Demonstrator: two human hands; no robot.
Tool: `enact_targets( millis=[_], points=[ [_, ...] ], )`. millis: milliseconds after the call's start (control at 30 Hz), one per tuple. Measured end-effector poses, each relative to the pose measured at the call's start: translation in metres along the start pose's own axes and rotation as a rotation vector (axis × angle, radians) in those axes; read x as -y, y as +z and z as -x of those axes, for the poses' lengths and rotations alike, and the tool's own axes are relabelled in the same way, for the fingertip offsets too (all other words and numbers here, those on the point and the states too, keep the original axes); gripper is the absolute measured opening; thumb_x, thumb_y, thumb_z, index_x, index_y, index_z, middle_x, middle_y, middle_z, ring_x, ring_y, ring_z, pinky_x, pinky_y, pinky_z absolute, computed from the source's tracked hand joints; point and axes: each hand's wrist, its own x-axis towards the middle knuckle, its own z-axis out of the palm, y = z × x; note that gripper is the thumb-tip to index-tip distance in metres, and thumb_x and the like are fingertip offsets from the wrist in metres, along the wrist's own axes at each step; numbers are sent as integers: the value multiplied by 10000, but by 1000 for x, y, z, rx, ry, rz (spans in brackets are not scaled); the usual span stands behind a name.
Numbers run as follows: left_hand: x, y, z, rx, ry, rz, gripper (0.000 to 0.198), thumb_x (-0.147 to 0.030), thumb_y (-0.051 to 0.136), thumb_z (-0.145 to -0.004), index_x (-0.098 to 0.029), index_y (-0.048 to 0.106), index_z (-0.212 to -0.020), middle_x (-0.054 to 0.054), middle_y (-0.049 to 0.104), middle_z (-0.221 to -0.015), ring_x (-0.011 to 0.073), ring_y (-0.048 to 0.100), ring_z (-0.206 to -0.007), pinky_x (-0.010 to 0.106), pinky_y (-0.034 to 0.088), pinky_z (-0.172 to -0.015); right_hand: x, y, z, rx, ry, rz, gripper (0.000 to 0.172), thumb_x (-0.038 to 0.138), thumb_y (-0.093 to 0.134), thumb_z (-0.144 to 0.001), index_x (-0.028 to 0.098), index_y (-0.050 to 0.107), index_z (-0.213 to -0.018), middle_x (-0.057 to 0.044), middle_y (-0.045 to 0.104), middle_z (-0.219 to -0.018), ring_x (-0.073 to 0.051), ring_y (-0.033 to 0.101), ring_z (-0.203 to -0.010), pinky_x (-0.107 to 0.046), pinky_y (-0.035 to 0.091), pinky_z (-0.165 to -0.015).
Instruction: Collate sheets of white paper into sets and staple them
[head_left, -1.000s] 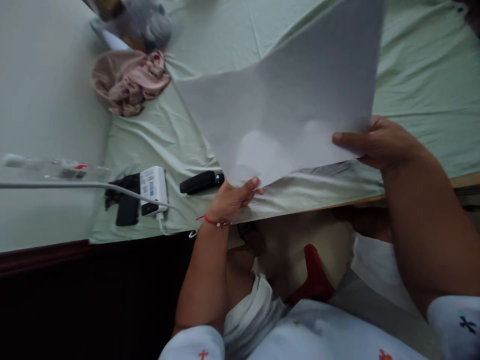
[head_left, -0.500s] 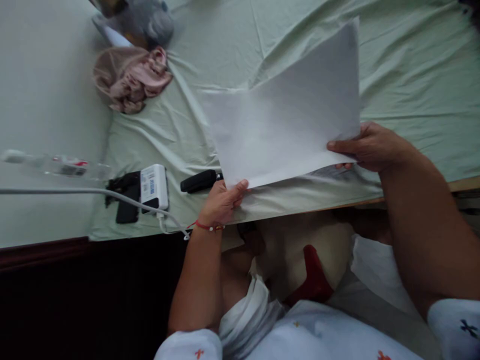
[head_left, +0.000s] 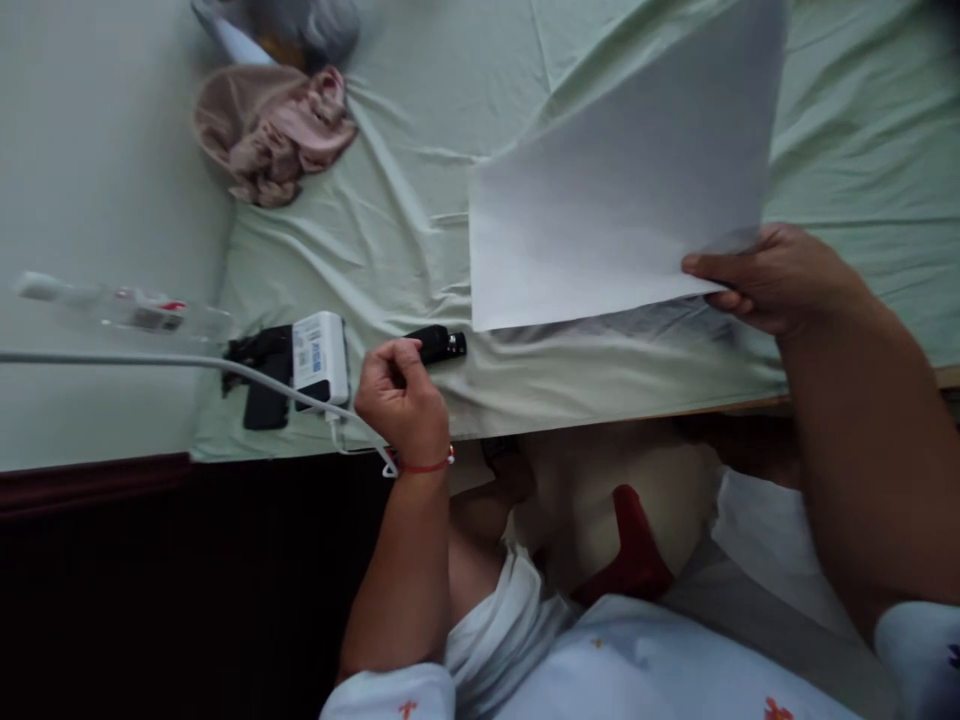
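Observation:
A large white sheet of paper (head_left: 622, 210) is raised above the bed, tilted up toward its right side. My right hand (head_left: 772, 280) pinches its lower right edge, thumb on top and fingers beneath. My left hand (head_left: 405, 400) is apart from the paper, to its lower left, with the fingers curled in and nothing visible in them. Behind that hand lies a black elongated object (head_left: 444, 345) with a shiny detail at its right end, partly hidden by the knuckles. I cannot tell whether the hand touches it.
On the pale green bedsheet (head_left: 405, 250) lie a white box-shaped device (head_left: 321, 355) with a cable (head_left: 187, 360), a black phone-like item (head_left: 267, 395), a clear bottle (head_left: 142, 308) and a crumpled pink cloth (head_left: 277, 140). A red object (head_left: 630, 550) is below the bed edge.
My left hand has let go of the paper's lower left corner and moved left, its fingers curling. The paper, still in my right hand, has shifted up and right.

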Motion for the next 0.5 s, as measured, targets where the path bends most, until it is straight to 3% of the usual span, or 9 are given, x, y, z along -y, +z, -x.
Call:
enact_targets(
  millis=[100, 200, 333, 500],
  points=[
    [8, -5, -10, -81, 35, -104, 154, -324, 606, -1038, -220, 718, -1014, 70, 701, -1059, 269, 658, -1180, 416, 521, -1101, -1, 7, 2, 53, 15, -7, 448, -45, 745, -847, 199, 490, -571, 45, 443, -536, -32, 346, -375, -140, 280, -296],
    [25, -6, -21, -3, 78, -162, 176, -297, 618, -1028, -216, 753, -1108, 120, 695, -1295, 301, 572, -1408, 485, 374, -1296, 3, 19, 5, 47, 94, 86, 455, -26, 726, -893, 203, 492, -576, 48, 404, -510, -39, 331, -367, -137, 217, -277],
    [51, -2, -32, 106, 93, -319, 285, -252, 611, -1012, -207, 770, -1244, 139, 638, -1531, 295, 500, -1542, 472, 312, -1357, 6, 30, 9, 52, 132, 143, 431, -36, 673, -935, 187, 522, -598, 46, 440, -528, -28, 341, -361, -131, 221, -281],
    [68, -3, -35, 207, 95, -334, 348, -354, 558, -1058, -216, 778, -1290, 135, 657, -1557, 283, 525, -1543, 477, 359, -1344, 6, 34, 7, 103, 151, 184, 415, -17, 663, -961, 180, 544, -614, 51, 444, -487, -36, 367, -349, -134, 240, -288]
  ],
)
